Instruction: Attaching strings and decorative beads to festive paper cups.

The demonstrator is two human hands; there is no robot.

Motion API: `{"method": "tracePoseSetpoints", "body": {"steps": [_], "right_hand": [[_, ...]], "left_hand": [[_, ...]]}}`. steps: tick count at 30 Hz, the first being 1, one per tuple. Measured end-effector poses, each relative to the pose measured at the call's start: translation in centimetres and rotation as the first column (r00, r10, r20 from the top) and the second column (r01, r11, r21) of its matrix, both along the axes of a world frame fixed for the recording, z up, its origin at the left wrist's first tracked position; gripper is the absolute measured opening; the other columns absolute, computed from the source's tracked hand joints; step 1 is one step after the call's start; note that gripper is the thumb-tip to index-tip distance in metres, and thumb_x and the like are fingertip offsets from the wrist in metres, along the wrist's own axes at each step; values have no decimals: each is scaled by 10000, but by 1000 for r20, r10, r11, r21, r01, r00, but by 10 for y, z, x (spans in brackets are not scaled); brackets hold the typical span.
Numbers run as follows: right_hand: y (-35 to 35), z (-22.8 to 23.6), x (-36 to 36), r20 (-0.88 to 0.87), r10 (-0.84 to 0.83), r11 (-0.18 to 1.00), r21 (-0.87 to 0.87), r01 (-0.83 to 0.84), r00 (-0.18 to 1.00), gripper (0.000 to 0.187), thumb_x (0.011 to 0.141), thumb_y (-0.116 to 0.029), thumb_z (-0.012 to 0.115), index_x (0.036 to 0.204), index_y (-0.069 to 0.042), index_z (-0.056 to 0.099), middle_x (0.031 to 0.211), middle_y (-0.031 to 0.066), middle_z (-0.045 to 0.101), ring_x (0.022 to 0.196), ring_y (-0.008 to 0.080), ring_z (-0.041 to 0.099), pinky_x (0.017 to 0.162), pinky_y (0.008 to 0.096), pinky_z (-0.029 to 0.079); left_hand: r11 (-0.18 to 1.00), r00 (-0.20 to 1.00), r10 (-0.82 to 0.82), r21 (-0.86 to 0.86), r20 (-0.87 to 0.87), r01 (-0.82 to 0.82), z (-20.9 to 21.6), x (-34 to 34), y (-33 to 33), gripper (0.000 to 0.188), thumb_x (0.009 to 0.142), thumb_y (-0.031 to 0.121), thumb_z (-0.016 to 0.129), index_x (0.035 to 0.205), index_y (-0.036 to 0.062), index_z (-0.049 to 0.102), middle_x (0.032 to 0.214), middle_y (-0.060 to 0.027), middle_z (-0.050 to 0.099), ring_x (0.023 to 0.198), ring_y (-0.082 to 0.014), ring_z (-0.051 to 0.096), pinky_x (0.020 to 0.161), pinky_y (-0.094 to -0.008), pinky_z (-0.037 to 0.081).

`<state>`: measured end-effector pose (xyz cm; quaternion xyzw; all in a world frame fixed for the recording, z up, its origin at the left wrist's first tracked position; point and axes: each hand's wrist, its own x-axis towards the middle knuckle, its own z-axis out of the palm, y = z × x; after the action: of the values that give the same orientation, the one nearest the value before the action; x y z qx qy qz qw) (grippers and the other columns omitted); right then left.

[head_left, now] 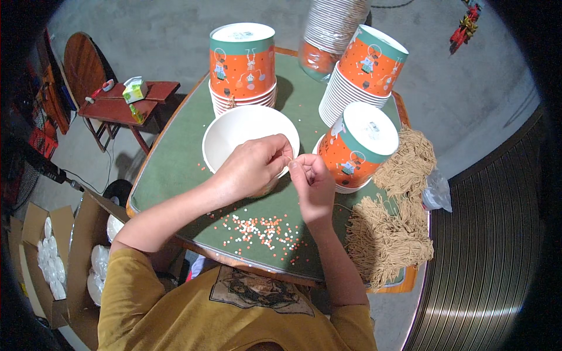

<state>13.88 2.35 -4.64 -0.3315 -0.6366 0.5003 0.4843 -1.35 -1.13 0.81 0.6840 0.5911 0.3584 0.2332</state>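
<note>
A white paper tub (234, 134) stands with its wide mouth up in the middle of the table. At its right rim my left hand (254, 164) reaches across the opening, thumb and fingers pinched together. My right hand (313, 184) meets it there, also in a pinch. A thin tan string seems to run between the fingertips, mostly hidden by them. Nearest the right hand is an upside-down stack of orange and green printed tubs (351, 161). Many small orange and white beads (263, 231) lie scattered on the green cloth (175, 158) below my hands.
More upturned tub stacks stand at the back left (243, 70) and back right (372, 64), beside a plastic-wrapped stack (328, 35). Bundles of tan string (389, 234) cover the right edge. Cardboard boxes (82, 275) sit on the floor at left, near a red bench (126, 102).
</note>
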Motion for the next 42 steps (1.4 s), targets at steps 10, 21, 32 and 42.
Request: {"method": "tracePoseSetpoints", "body": {"steps": [10,21,32,42], "right_hand": [[-2,-2,-2,5,-30,994,103,29,1000,73,902,-48,623,916,-30,553,673,-54,526,576,-5,435,494,180,346],[6,-8,0,-64,-11,984,-179,-1,998,90,929,-136,567,953,-54,538,693,-33,518,527,26,432,442,175,329],[7,-18,8,167,-182,875,477,82,969,196,894,10,575,1068,-35,497,832,61,591,650,89,607,556,223,513],[7,-17,9,157,-101,894,447,20,982,144,887,41,565,1004,-21,508,786,50,593,653,82,620,546,210,483]], "left_hand": [[998,978,-24,57,208,12,-12,-3,4,90,865,77,605,888,-4,573,732,-71,600,685,-124,572,642,-302,478],[975,856,-189,-12,482,222,-17,-6,12,121,897,12,580,995,31,512,820,26,495,760,-58,474,716,-208,445],[965,857,-184,-76,481,250,-14,-6,11,178,925,67,595,1056,45,475,884,21,490,830,-54,483,773,-199,430],[979,945,-195,-1,261,203,-10,-2,8,159,919,57,557,1056,15,487,831,-42,540,780,-115,529,726,-273,466]]}}
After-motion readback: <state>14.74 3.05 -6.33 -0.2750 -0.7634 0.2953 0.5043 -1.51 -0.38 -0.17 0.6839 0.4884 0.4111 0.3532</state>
